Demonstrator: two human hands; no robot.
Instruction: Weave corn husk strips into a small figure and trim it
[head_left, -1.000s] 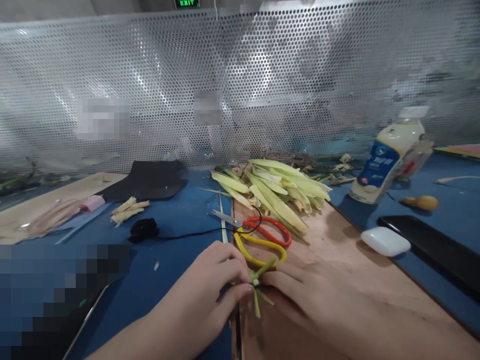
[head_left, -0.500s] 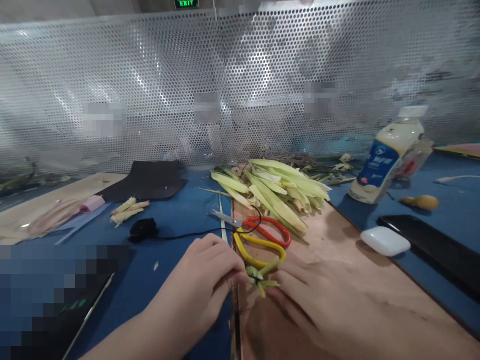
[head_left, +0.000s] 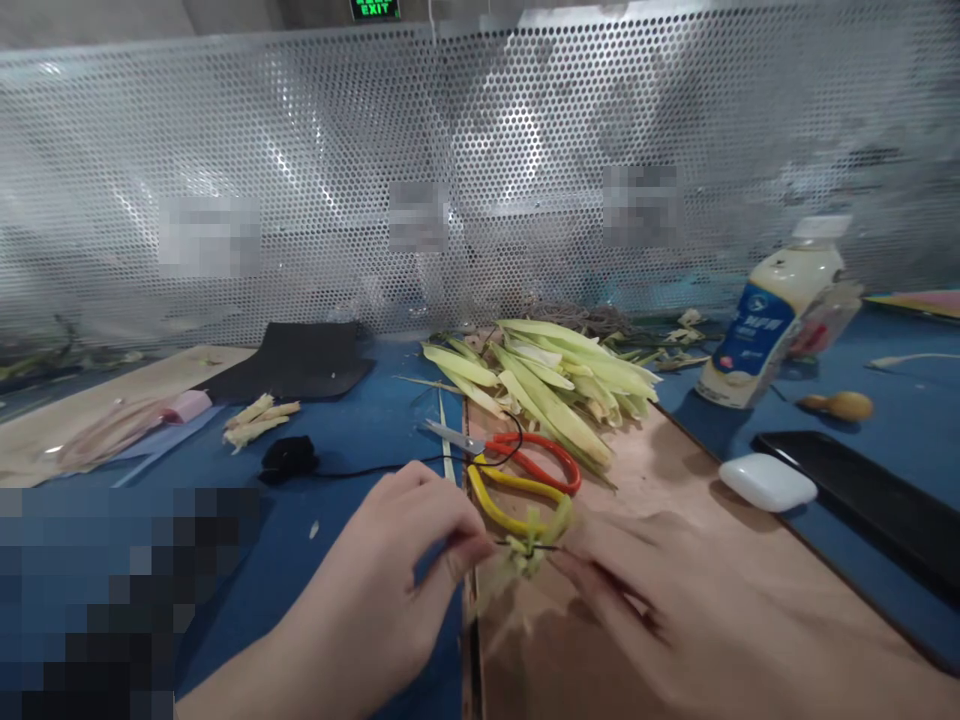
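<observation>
A small knotted bundle of pale green husk strips (head_left: 525, 560) hangs between my two hands above the wooden board. Dark thread (head_left: 546, 547) runs through it, drawn out to both sides. My left hand (head_left: 427, 550) pinches the thread at the left between thumb and finger. On the right, my right hand (head_left: 637, 580) is closed on the other stretch of thread, close to the bundle. Just beyond lie scissors (head_left: 521, 480) with one red and one yellow handle. Behind them rests a pile of corn husks (head_left: 555, 375).
A black thread ball (head_left: 289, 460) trails thread toward the scissors. Right of the board (head_left: 675, 470) are a white case (head_left: 769, 482), a black phone-like slab (head_left: 847, 490) and a bottle (head_left: 780, 310). A perforated metal screen (head_left: 337, 180) stands behind. Husk scraps (head_left: 261, 420) lie at left.
The bundle has risen slightly and its strips have turned, blurred by motion. My hands have drawn the thread into a straight line across it.
</observation>
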